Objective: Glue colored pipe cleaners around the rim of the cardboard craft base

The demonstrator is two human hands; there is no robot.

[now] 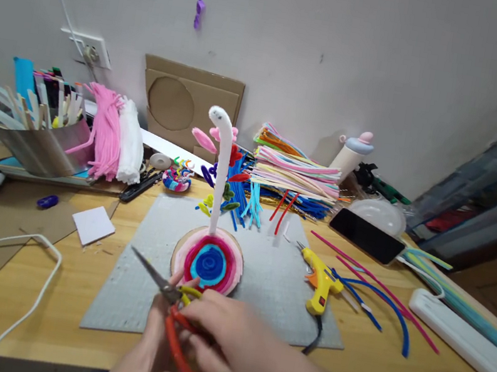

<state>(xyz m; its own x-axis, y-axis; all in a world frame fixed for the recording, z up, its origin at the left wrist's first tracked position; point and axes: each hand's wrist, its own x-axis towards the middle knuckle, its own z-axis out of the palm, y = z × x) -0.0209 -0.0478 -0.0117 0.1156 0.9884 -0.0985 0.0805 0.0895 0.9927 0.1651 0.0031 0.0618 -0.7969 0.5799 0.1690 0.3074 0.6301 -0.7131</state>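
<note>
My right hand (pixel 228 335) has its fingers around the red-handled scissors (pixel 177 352), whose blades point up and to the left. A short yellow pipe cleaner (pixel 190 292) shows at its fingertips, beside the scissors' pivot. My left hand (pixel 153 329) meets it there, fingers bent around the yellow piece and partly hidden behind the scissors. Just beyond them is a round disc (pixel 209 263) coiled in blue, red and pink pipe cleaner. A white fuzzy stem (pixel 220 175) with a curved top rises behind it, with colourful pipe-cleaner loops (pixel 228 192) around it.
A yellow glue gun (pixel 321 281) lies on the grey mat (pixel 125 299), right of the disc. Loose pipe cleaners (pixel 378 290) and a phone (pixel 366 236) lie farther right. Pipe-cleaner bundles (pixel 296 172) and cardboard (pixel 215 98) stand at the back. A white cable (pixel 49 280) crosses the left.
</note>
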